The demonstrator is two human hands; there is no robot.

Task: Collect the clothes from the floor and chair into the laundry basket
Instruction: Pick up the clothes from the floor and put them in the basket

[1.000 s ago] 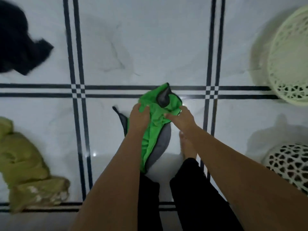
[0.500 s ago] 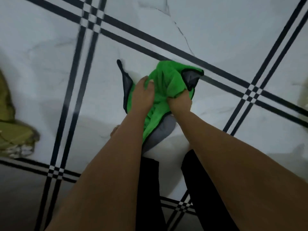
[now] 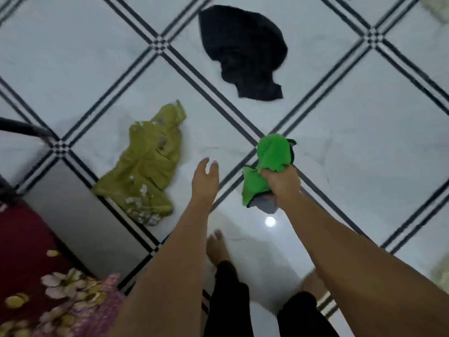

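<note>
My right hand [image 3: 281, 182] is shut on a bunched green and grey garment [image 3: 271, 156], held above the white tiled floor. My left hand [image 3: 204, 182] is open and holds nothing, its fingers stretched out to the right of an olive-green garment [image 3: 145, 164] that lies crumpled on the floor. A black garment [image 3: 245, 52] lies farther off at the top of the view. A pale sliver of the laundry basket [image 3: 437, 6] shows at the top right corner, blurred.
A dark red cloth with a flower print [image 3: 36, 288] covers something at the bottom left. A black curved bar [image 3: 24, 128] juts in at the left edge. My legs and bare feet [image 3: 216, 249] stand on the floor below my hands.
My left hand has let go of the green garment and moved left toward the olive one. My right hand has lifted the green garment. The view has swung left, showing the olive and black clothes.
</note>
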